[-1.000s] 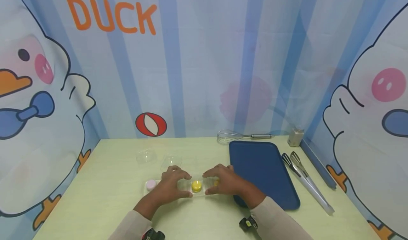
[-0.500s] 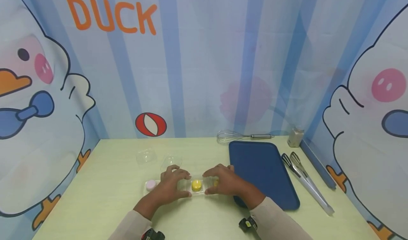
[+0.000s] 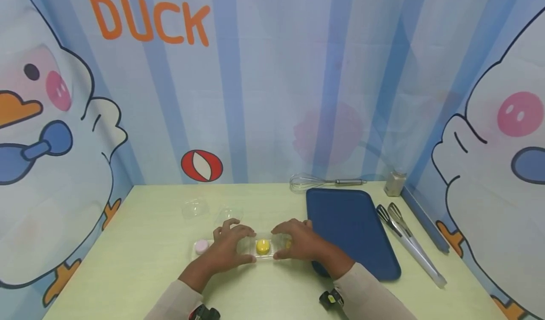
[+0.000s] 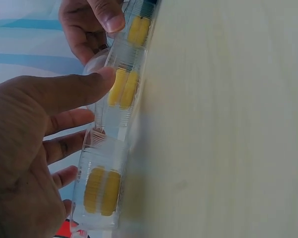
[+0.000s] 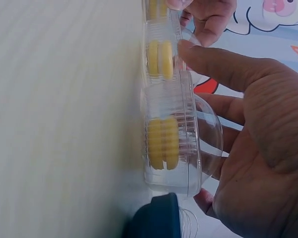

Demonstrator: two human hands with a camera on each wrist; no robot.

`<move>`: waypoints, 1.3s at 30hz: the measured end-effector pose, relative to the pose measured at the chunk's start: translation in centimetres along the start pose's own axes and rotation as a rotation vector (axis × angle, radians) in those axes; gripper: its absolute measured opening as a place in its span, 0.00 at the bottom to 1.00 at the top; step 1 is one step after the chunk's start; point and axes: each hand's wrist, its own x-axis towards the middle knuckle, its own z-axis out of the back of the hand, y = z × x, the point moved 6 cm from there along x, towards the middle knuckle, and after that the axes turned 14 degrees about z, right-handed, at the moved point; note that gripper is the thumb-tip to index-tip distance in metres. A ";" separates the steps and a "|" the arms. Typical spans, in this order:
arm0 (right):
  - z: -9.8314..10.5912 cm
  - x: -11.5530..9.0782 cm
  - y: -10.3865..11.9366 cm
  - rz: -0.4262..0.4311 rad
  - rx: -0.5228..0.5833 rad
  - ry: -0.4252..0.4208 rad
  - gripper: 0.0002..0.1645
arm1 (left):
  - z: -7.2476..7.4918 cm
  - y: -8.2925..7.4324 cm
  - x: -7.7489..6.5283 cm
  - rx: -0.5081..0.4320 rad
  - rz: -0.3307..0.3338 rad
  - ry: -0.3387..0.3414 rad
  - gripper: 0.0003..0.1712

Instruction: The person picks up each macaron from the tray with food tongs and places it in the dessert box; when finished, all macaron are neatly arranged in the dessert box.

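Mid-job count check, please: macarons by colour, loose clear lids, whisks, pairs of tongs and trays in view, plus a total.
Yellow macarons: 3
Pink macarons: 1
Loose clear lids: 2
Whisks: 1
Pairs of tongs: 1
Trays: 1
Total: 9

Through the head camera I watch, from far, a pale yellow-green table point(image 3: 264, 291), with twelve o'clock at its far edge. Across its middle stands a row of clear boxes point(image 5: 171, 99). Near ten o'clock lie two clear lids point(image 3: 195, 209). The wire whisk point(image 3: 336, 182) lies at one o'clock; the small grey container point(image 3: 395, 184) stands at two. Toward three lies the dark blue tray point(image 3: 345, 225), and just beside it the metal tongs point(image 3: 411, 249).
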 end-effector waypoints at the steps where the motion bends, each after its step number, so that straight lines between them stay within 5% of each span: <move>1: 0.0 0.1 0.0 0.003 -0.001 0.000 0.35 | 0.1 0.0 0.0 0.005 0.002 0.005 0.36; 12: 0.9 0.9 1.0 0.017 0.052 -0.015 0.34 | 2.5 1.1 0.7 0.040 0.046 0.002 0.45; 21: 1.0 2.2 1.2 -0.060 0.043 -0.052 0.30 | 4.0 3.7 1.4 0.077 0.183 -0.038 0.48; 28: 0.7 3.3 1.1 -0.154 0.063 -0.079 0.32 | 5.2 5.0 2.1 0.075 0.220 -0.083 0.46; 39: 0.3 5.4 1.2 -0.177 0.132 -0.072 0.33 | 5.9 6.8 2.9 0.060 0.254 -0.075 0.42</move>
